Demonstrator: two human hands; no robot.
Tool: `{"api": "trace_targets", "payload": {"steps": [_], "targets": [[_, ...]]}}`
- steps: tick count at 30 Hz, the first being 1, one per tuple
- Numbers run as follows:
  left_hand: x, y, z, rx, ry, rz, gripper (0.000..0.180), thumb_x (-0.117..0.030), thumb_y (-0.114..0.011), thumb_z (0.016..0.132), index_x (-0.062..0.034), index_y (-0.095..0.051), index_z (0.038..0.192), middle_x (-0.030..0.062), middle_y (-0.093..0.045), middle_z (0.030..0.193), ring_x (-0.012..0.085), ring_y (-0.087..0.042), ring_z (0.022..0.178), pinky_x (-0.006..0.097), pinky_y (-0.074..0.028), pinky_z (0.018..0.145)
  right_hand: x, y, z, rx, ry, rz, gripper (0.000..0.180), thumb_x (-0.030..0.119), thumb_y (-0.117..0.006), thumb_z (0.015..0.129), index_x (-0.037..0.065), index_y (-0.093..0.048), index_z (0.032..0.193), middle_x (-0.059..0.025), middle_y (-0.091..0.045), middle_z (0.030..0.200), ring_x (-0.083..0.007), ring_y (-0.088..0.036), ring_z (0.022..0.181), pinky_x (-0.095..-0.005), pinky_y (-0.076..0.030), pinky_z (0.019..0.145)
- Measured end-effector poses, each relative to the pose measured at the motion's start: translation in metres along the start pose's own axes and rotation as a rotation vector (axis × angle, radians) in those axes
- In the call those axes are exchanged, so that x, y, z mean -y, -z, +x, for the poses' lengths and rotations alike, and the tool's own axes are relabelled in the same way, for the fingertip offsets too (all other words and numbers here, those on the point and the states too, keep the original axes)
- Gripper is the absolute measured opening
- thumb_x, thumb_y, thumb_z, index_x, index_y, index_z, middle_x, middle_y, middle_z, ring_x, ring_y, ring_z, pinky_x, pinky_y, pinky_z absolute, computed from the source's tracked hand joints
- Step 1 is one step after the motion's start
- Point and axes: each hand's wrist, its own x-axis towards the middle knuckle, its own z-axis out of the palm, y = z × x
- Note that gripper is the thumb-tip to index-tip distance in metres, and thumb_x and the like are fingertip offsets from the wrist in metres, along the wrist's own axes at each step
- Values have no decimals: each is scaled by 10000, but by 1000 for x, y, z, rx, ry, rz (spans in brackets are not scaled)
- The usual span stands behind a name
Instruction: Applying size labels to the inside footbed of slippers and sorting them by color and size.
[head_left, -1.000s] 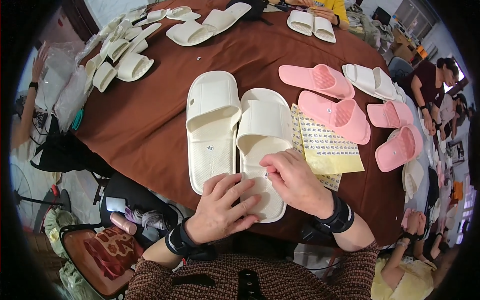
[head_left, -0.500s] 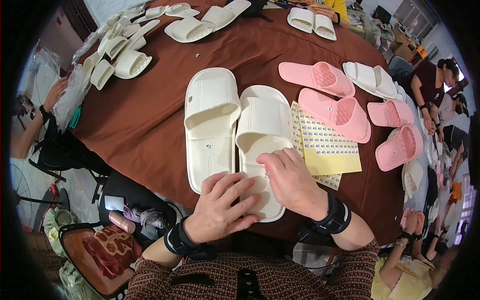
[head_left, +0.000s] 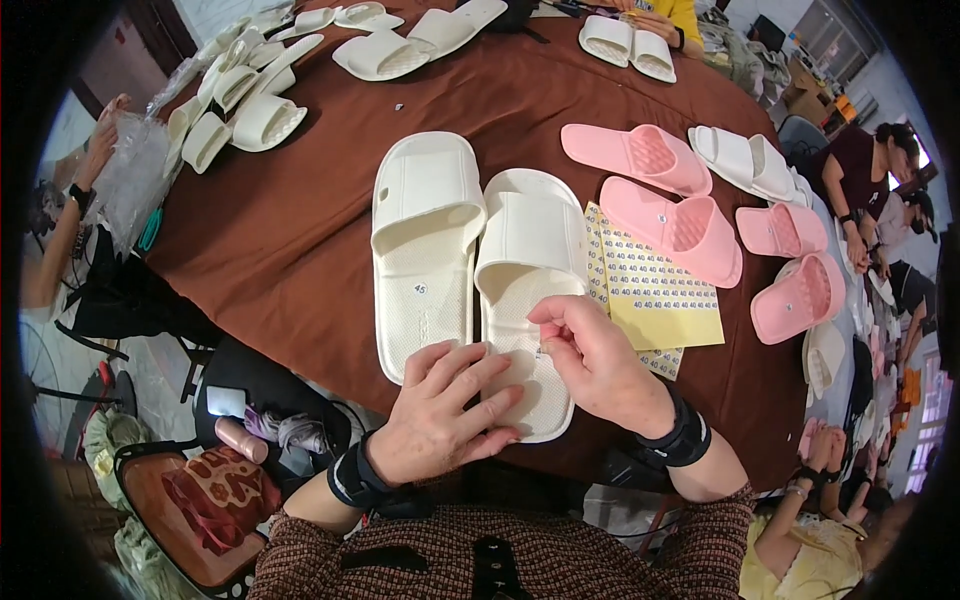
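Observation:
Two white slide slippers lie side by side in front of me, toes pointing away. The left slipper (head_left: 425, 310) has a small round sticker (head_left: 420, 289) on its insole and a hole in its strap. My left hand (head_left: 445, 400) lies spread across the heel ends of both, resting mostly on the right slipper (head_left: 530, 225). Over that slipper's insole, my right hand (head_left: 595, 365) is curled, thumb and forefinger drawn together beside a small mark near the thumb tip. Whether anything is between these fingers cannot be made out.
Yellow sticker sheets (head_left: 665, 318) lie right of the slippers, partly under a pink slipper (head_left: 665, 220). More pink and white slippers line the right side. Several white slippers (head_left: 265, 122) crowd the far left of the brown-covered table (head_left: 300, 220). Other people work around it.
My right thumb has moved down toward the insole, and its hand has shifted slightly right. My left hand stays on the heels. At left, a person's hand has risen with the clear plastic bag.

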Motion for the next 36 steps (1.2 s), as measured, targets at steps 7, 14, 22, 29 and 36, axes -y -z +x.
{"api": "trace_targets", "payload": {"steps": [7,14,22,29,36], "targets": [[-1,4,3,8,-5,1,424,-378,-767,763,-131,-666,1092,75,-581,1223,265,-546,1164,442,-392,982,3,-8,0,-43,-77,116,173,-26,-549,870,0,-544,1041,-147,-604,908,-317,-599,843,-402,-487,746],[0,2,2,-3,3,-10,462,-379,-770,760,-96,-645,1103,90,-581,1222,267,-552,1162,444,-393,981,2,-10,-1,-54,-71,148,180,-34,-549,866,-2,-543,1043,-152,-603,909,-311,-601,827,-397,-490,752],[7,2,-3,-154,70,-231,425,-221,-795,735,-42,-626,1082,112,-596,1136,293,-577,1042,418,-419,917,6,-7,-2,7,-117,338,211,-45,-535,895,-13,-524,1102,-93,-591,954,-162,-602,858,-296,-511,778],[-5,6,10,-272,225,-319,269,-97,-770,781,-23,-633,1000,113,-602,973,291,-568,890,359,-439,804,15,-8,-8,52,-117,438,232,-55,-534,883,-9,-522,1110,-72,-585,959,-139,-590,873,-274,-496,792],[-8,4,13,-264,287,-371,166,28,-712,763,-23,-645,906,100,-615,889,279,-579,856,348,-467,773,21,-8,-10,88,-44,420,241,-62,-532,881,3,-524,1113,-64,-583,955,-135,-581,880,-275,-490,806]]}}
